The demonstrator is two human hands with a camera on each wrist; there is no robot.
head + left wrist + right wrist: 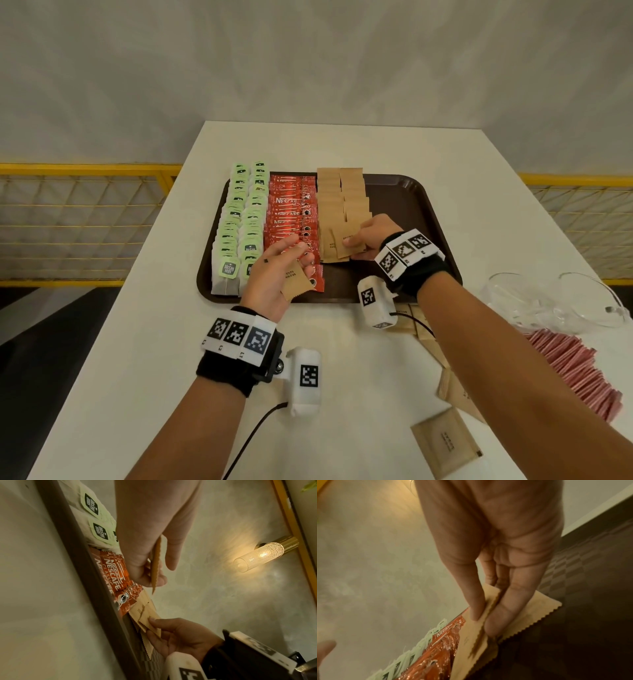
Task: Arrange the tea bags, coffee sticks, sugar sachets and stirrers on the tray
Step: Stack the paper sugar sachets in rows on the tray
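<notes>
- Nearest the camera, low in the head view, loose brown sugar sachets (447, 442) and a heap of pink sachets (575, 370) lie on the white table (154, 342), beside clear glass bowls (541, 305) at right.
- Mid-frame, the left hand (274, 281) has its grip pinched on one spare sachet (296, 279), held over the near end of the red coffee sticks (294, 219).
- Just right of it, the right hand (373, 236) grips a sachet between thumb and fingers at the near end of the sugar rows (342, 202).
- Farther up, green-tagged tea bags (239, 219) fill the brown tray (411, 198) along its left side; its right part is bare.
- Sugar placement seems the step in hand. Next, I judge, the held sachet wants laying flat, overlapping its row neatly, then the left one passed across. No stirrers can be made out.
</notes>
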